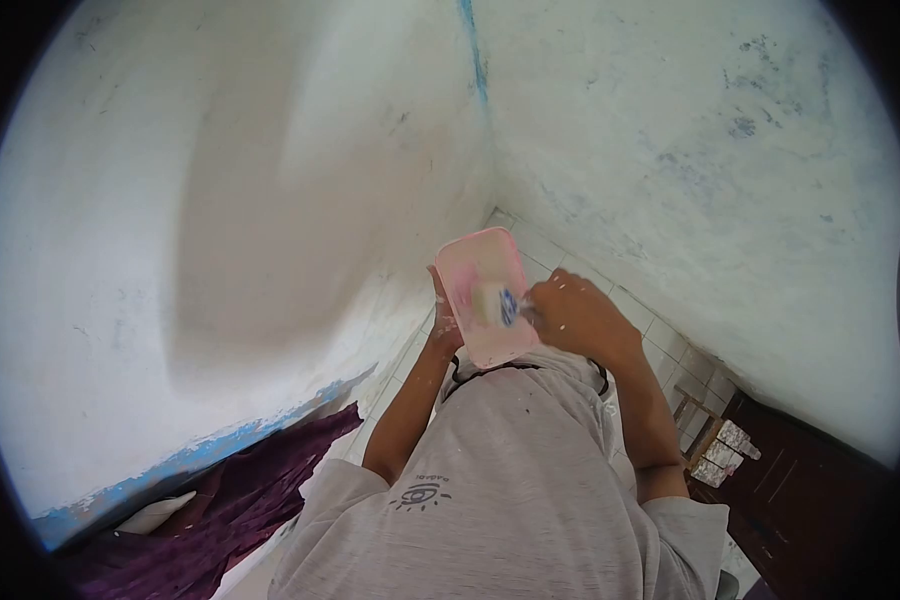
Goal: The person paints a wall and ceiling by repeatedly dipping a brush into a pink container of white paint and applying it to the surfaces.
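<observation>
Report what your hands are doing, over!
Left hand: holding pink container. Right hand: gripping paintbrush. Paintbrush: over the container's inside. Nothing visibly in the way.

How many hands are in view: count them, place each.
2: the left hand, holding the pink container, partly hidden behind it; the right hand, holding the brush.

I hold one pink container (480, 257), rectangular with rounded corners, its open side facing me. One short edge sits near my body, the other points away. The inside shows whitish smears over pink; the rim is a stronger pink. I also hold one paintbrush (508, 308), slightly blurred. Its pale bristles point from the right long edge toward the container's middle; blue marking noted behind them. Handle mostly covered by my grip. Bristle contact with the inside: undetermined.
</observation>
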`<state>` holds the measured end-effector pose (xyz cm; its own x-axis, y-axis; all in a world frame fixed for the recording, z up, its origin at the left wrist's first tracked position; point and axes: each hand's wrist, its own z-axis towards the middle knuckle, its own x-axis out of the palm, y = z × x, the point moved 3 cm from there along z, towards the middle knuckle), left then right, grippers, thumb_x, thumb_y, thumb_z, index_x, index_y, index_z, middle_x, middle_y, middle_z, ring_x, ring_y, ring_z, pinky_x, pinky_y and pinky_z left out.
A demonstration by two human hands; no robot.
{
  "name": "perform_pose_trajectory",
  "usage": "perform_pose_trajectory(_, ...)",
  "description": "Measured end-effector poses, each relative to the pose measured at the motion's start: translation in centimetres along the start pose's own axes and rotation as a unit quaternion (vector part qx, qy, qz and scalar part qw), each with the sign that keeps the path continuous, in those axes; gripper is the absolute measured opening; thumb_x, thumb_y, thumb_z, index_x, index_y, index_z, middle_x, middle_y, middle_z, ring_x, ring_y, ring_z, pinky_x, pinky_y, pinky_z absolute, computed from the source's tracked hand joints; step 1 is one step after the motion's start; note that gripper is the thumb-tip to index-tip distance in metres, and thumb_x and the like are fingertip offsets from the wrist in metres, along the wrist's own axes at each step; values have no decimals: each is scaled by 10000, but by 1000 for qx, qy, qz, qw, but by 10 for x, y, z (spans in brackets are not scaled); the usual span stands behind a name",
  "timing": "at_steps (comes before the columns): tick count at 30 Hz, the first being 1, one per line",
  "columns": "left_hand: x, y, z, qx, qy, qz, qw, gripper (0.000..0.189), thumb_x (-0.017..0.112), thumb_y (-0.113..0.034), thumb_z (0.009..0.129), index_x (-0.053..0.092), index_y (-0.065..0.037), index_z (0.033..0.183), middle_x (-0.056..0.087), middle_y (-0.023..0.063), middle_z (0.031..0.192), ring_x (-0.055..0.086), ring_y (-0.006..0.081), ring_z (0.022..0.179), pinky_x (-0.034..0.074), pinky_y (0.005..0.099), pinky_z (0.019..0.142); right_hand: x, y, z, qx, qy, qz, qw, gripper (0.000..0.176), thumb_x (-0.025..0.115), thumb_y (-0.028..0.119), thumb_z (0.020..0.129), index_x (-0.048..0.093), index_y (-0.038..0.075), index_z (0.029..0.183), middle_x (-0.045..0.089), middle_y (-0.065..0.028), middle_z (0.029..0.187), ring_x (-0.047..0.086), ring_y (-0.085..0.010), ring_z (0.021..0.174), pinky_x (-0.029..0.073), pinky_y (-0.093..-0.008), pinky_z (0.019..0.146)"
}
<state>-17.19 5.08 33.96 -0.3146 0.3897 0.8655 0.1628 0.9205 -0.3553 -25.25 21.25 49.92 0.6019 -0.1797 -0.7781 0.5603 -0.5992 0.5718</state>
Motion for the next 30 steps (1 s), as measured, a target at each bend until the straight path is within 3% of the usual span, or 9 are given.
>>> perform_pose_trajectory(3,-20,5,8,-24,53,-27,998,987,403,-837,822,346,-117,1495,466,110,1425,471,296,1299,433,498,1065,11,1,12,-8,-20,-8,1000,219,636,169,837,709,21,980,664,-220,908,639,-378,938,512,-458,842)
perform_pose_trajectory(5,-39,15,15,-53,200,-265,942,980,405,-830,828,334,-125,1504,465,110,1429,475,296,1296,433,500,1066,19,4,14,-15,-5,-36,999,238,639,176,841,715,25,1009,665,-221,924,638,-374,945,514,-456,839)
perform_pose_trajectory(6,-25,12,10,-52,204,-262,942,980,405,-830,828,334,-125,1504,465,110,1429,475,296,1296,433,500,1066,23,5,11,11,25,-21,999,237,634,186,852,716,32,1012,668,-209,898,637,-371,944,513,-453,844)
perform_pose_trajectory(8,-2,1,2,40,-47,-2,998,959,400,-822,837,341,-136,1504,474,103,1425,477,293,1295,438,495,1065,19,2,5,20,53,0,998,244,629,213,874,716,26,1003,668,-210,864,636,-378,949,512,-449,849)
perform_pose_trajectory(15,-13,5,4,30,-22,-11,999,976,389,-835,825,329,-143,1510,462,114,1446,483,298,1298,437,487,1068,14,5,13,-11,-43,43,998,290,627,245,893,704,-6,1016,657,-250,984,628,-379,988,508,-438,876)
perform_pose_trajectory(17,-13,3,0,-5,-55,-40,998,984,381,-842,820,334,-137,1505,483,115,1427,509,294,1275,455,488,1050,23,5,12,60,90,12,994,305,627,261,900,704,4,1043,680,-221,958,622,-370,996,500,-447,891)
perform_pose_trajectory(22,2,-6,-2,54,-8,-6,998,969,416,-841,808,366,-146,1480,523,109,1374,537,299,1235,475,495,1022,18,-19,10,16,13,70,997,308,632,280,900,707,0,1003,683,-221,945,623,-381,957,487,-462,895)
perform_pose_trajectory(26,-20,0,5,6,-37,34,999,955,447,-845,797,393,-162,1461,531,107,1359,552,306,1205,482,508,1005,33,-23,22,23,44,96,994,322,628,291,912,714,19,1063,690,-220,957,597,-393,993,477,-455,905)
perform_pose_trajectory(30,4,-10,1,41,-36,-23,998,939,456,-839,799,411,-164,1450,540,91,1345,559,301,1199,496,505,989,29,-29,25,11,84,109,990,355,636,322,925,709,43,1133,686,-253,965,607,-399,986,474,-449,898)
